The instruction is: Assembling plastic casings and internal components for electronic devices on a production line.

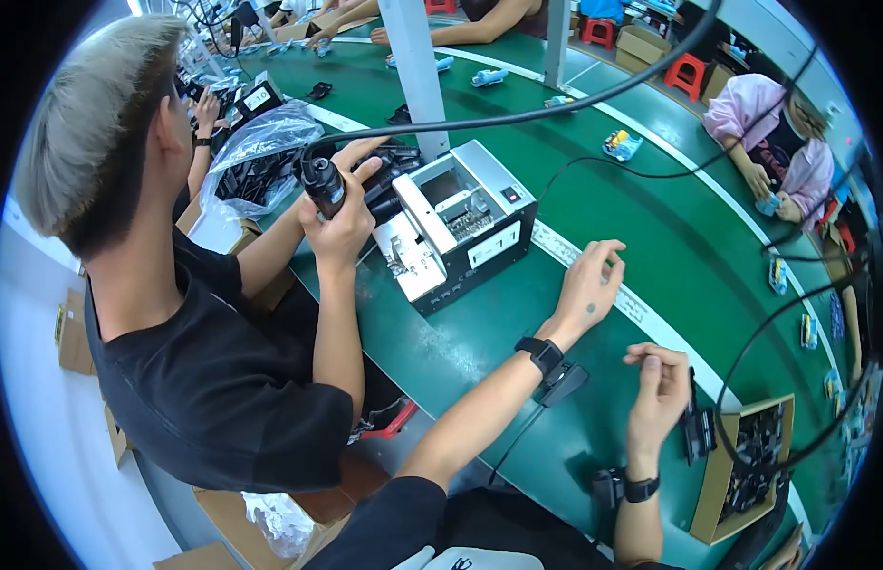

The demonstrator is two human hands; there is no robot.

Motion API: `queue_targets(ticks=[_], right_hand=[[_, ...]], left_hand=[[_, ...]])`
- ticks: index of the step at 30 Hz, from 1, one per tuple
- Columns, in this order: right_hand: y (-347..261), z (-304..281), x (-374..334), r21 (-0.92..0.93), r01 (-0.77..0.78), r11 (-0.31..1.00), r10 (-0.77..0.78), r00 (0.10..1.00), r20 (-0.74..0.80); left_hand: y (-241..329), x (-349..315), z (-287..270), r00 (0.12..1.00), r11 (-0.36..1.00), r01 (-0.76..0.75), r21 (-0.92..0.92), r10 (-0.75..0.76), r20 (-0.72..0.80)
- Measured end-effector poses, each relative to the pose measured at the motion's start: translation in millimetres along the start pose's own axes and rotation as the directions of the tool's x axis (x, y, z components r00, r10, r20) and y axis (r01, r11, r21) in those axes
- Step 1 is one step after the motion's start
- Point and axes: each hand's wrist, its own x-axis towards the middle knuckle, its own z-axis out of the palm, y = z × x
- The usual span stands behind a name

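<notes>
My left hand (589, 293) hovers above the green table, fingers loosely bent and apart, nothing in it. It is nearest to the white strip along the conveyor belt and the grey-and-black machine (532, 204). My right hand (659, 391) is raised to its right, fingers curled loosely, no object visible in it. Black plastic parts (698, 429) lie just beside this hand. Each wrist wears a black band; a black device (565, 385) with a cable shows at the left wrist, another black device (608, 488) at the right.
A cardboard box (789, 423) of black parts stands at the right. At my left, a person in a black shirt (223, 380) holds a black cylindrical object (323, 183). Black cables hang across the view. Blue-and-yellow items (622, 144) ride the green belt (594, 209); other people sit beyond.
</notes>
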Motion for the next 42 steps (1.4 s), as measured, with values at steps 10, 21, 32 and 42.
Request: queue_targets(ticks=[10, 21, 32, 42], right_hand=[[58, 4, 10, -0.517, 0.340, 0.786, -0.223, 0.935, 0.275], [61, 5, 17, -0.457, 0.006, 0.889, 0.113, 0.966, 0.232], [59, 8, 22, -0.572, 0.103, 0.814, 0.097, 0.946, 0.308], [54, 4, 18, -0.558, 0.083, 0.826, 0.121, 0.940, 0.320]], left_hand=[[-14, 12, -7, 0.955, 0.843, -0.296, 0.448, 0.259, 0.144], [-24, 12, -14, 0.922, 0.805, -0.373, 0.462, 0.265, 0.282], [-19, 20, -12, 0.902, 0.779, -0.374, 0.503, 0.180, 0.391], [-18, 27, -17, 0.957, 0.913, -0.252, 0.322, 0.187, 0.220]])
